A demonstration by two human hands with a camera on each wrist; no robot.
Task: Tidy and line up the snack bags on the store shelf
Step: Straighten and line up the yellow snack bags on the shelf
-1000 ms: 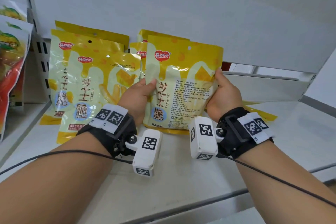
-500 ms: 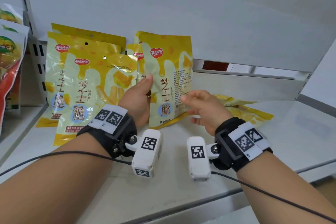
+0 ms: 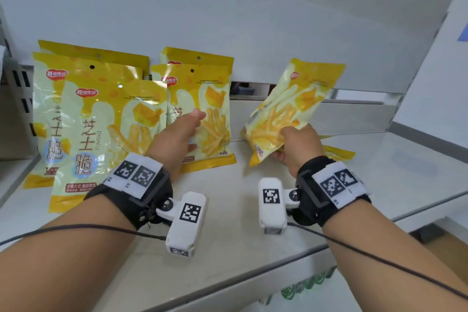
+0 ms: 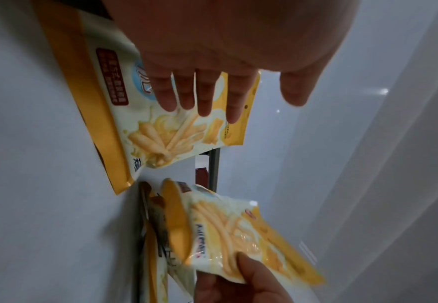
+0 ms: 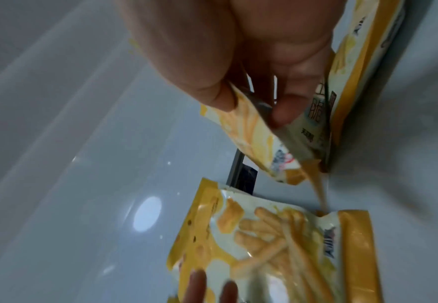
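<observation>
Yellow-and-cream snack bags stand on the white shelf [image 3: 228, 223]. A left stack [image 3: 101, 134] leans on the back wall, and a middle stack [image 3: 212, 99] stands beside it. My left hand [image 3: 195, 132] lies with straight fingers [image 4: 202, 94] against the front middle bag [image 4: 161, 133]. My right hand [image 3: 286, 142] pinches the lower corner of another bag [image 3: 291, 106], lifted and tilted to the right; in the right wrist view thumb and fingers [image 5: 212, 92] clamp that bag [image 5: 251, 139]. One more bag [image 3: 338, 153] lies flat behind my right wrist.
The shelf's grey back rail [image 3: 354, 114] runs behind the bags, and a slotted upright [image 3: 17, 99] stands at far left. The white side wall [image 3: 435, 83] closes the right. The shelf's front edge [image 3: 278, 266] is below my wrists.
The bag both hands held now stands at the front of the middle stack. My right hand moved right and lifted another bag from the flat ones; my left hand opened against the standing bag.
</observation>
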